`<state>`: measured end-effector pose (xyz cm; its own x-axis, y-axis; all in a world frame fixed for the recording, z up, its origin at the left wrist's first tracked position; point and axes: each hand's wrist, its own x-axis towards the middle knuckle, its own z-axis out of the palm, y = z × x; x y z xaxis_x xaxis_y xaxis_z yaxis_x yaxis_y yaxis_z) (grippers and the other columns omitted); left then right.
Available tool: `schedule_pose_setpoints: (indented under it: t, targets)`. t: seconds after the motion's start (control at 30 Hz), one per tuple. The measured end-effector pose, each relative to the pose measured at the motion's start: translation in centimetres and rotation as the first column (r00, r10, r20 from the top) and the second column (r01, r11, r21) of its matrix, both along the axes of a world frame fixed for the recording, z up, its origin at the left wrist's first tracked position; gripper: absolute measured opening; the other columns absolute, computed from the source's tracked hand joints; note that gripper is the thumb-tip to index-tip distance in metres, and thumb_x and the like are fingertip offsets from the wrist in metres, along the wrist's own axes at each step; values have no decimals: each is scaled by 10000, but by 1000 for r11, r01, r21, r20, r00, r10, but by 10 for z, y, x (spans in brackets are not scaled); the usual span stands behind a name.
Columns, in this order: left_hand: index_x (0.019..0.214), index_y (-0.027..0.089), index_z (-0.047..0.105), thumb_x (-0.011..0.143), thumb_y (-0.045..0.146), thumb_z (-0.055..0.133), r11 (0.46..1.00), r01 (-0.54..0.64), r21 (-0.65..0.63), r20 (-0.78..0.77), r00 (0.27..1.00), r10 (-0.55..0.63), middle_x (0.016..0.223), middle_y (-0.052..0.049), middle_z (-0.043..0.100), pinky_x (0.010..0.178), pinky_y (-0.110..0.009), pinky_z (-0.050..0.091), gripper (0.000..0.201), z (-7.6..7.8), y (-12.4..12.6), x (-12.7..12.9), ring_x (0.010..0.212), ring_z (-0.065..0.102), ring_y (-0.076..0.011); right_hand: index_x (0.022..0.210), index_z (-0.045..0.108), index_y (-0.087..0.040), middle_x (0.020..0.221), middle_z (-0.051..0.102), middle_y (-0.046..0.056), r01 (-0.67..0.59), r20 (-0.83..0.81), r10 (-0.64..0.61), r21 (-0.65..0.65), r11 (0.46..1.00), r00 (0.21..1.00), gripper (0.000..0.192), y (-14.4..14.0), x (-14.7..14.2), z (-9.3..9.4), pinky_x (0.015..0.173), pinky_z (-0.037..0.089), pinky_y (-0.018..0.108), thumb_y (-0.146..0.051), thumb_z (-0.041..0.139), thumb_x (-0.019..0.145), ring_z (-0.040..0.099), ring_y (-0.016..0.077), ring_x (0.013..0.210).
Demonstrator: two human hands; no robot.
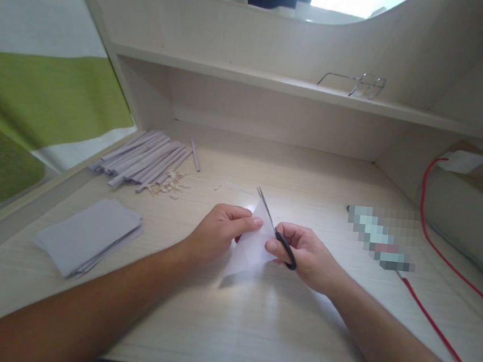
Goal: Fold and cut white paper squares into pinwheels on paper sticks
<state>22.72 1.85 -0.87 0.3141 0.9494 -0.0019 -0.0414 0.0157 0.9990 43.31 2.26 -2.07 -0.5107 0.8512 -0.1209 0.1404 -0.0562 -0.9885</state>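
My left hand [223, 230] pinches a white sheet of paper [248, 253] between thumb and fingers, above the middle of the desk. My right hand [298, 249] is closed around the black handles of a pair of scissors [287, 249]. Its narrow metal blades point up and away, along the right edge of the paper. The blades look almost closed at the tips; whether they are cutting is unclear. Part of the fingers of both hands is hidden behind the sheet.
A stack of paper sheets [91, 235] lies at the left. Behind it are many rolled paper tubes [145, 157] and thin curled scraps [167, 184]. Glasses [368, 85] rest on the shelf [252, 74]. At the right lie a blurred-out device [379, 238] and a red cable [436, 328].
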Motion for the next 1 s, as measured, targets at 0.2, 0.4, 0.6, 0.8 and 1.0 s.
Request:
schedule_pose_setpoints:
  t: [0.2, 0.4, 0.6, 0.8, 1.0]
  targets:
    - [540, 176, 491, 838, 384, 686, 1000, -14, -2, 29, 999, 14, 526, 53, 410, 476, -250, 262, 412, -3, 2, -2, 490, 362, -89, 714, 593, -175, 608, 538, -39, 75, -27, -75, -12, 997, 997, 432, 4, -1, -4, 537, 312, 262, -536, 818, 795, 437, 101, 549]
    - [605, 153, 604, 909, 423, 643, 987, -103, 122, -48, 993, 109, 533, 28, 501, 511, -251, 323, 408, -4, 7, -3, 518, 449, -106, 790, 673, -166, 659, 662, -1, 182, -119, -184, -33, 983, 976, 339, 6, -4, -7, 633, 430, 273, -427, 883, 734, 577, 136, 617]
    - [726, 131, 701, 887, 457, 677, 998, 23, 66, -74, 997, -19, 619, -18, 627, 574, -258, 413, 365, -8, 5, -1, 583, 549, -134, 739, 686, -155, 619, 649, -6, 240, -252, -251, -76, 968, 935, 282, 8, -4, -12, 553, 397, 262, -312, 913, 682, 542, 122, 543]
    - [606, 146, 643, 890, 426, 686, 973, 231, 13, -124, 966, -228, 561, 0, 608, 575, -245, 365, 402, -9, 0, -2, 541, 506, -102, 722, 685, -177, 629, 656, -10, 354, -290, -349, -37, 934, 891, 237, 9, 0, -4, 579, 417, 280, -273, 900, 697, 553, 132, 558]
    - [655, 151, 656, 860, 409, 712, 993, 109, 46, -87, 991, -105, 577, 9, 612, 577, -250, 381, 334, -7, -2, 1, 549, 518, -111, 730, 709, -170, 608, 662, -2, 303, -254, -295, -8, 953, 921, 193, 7, 0, -1, 597, 409, 291, -288, 862, 747, 576, 143, 563]
